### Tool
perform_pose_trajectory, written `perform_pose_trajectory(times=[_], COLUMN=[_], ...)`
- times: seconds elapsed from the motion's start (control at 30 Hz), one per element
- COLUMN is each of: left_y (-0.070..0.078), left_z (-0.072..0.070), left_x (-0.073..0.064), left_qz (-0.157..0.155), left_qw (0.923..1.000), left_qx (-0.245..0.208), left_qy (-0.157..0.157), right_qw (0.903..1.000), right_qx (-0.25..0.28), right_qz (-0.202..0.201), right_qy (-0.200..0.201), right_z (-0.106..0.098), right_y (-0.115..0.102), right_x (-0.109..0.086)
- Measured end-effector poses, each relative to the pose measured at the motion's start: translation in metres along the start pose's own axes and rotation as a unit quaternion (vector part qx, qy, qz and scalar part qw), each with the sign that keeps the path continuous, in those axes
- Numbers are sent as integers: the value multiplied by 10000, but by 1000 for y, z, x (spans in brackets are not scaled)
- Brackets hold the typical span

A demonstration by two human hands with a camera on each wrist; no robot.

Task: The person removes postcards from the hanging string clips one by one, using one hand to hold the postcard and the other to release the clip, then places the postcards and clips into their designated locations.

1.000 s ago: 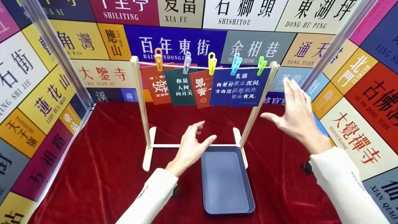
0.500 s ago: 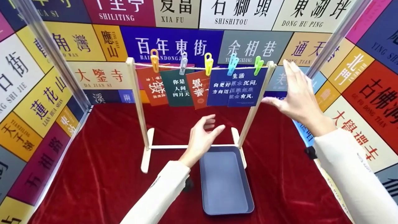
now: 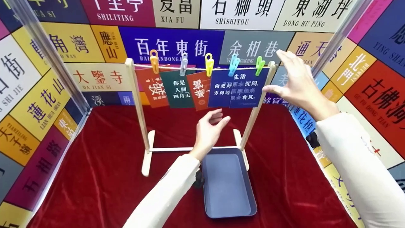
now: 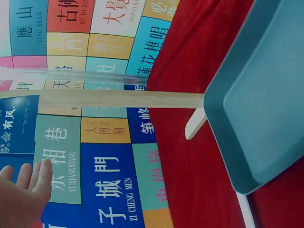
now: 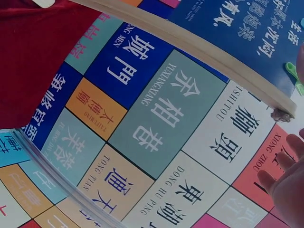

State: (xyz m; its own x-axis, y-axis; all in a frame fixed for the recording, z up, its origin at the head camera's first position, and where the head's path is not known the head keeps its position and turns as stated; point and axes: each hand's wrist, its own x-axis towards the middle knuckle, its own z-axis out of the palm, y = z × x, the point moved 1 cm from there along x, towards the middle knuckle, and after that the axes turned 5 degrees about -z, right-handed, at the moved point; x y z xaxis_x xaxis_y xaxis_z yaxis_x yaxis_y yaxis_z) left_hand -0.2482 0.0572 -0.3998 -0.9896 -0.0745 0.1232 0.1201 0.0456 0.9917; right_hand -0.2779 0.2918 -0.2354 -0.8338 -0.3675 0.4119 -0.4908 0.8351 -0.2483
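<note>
My left hand point(image 3: 210, 133) is raised below the hanging cards, fingers loosely bent and holding nothing. Its fingertips come close under the lower edge of a dark blue card point(image 3: 219, 91). My right hand point(image 3: 297, 84), fingers apart and thumb spread, is beside the rack's right post, near a second blue card point(image 3: 245, 91) and its green clothespin point(image 3: 260, 66). In the right wrist view its fingers point(image 5: 287, 185) flank the post top. Other clothespins, orange point(image 3: 154, 61), lavender point(image 3: 183, 65), yellow point(image 3: 209, 65) and light blue point(image 3: 233, 65), grip the string, with red and green cards point(image 3: 178, 91) hanging too.
A wooden rack point(image 3: 139, 110) with a string across its top stands on a red cloth point(image 3: 104, 177). A grey-blue tray point(image 3: 227, 186) lies in front of its right foot. Printed panels point(image 3: 172, 46) with place names surround the cloth on the back and sides.
My left hand has moved right and up toward the blue cards. My right hand has risen slightly and come closer to the right post. The cards still hang from the string.
</note>
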Motion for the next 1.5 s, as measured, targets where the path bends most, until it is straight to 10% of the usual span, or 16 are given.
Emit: perform_pose_trajectory(times=[1.5], left_y=[11], left_z=[44], left_x=[34], left_qz=[-667], left_qw=[9938], left_qx=[-807], left_qy=[386], right_qw=[9901], right_qx=[514], right_qz=[643], right_qy=[-1137], right_z=[-10], right_y=[-21], right_x=[53])
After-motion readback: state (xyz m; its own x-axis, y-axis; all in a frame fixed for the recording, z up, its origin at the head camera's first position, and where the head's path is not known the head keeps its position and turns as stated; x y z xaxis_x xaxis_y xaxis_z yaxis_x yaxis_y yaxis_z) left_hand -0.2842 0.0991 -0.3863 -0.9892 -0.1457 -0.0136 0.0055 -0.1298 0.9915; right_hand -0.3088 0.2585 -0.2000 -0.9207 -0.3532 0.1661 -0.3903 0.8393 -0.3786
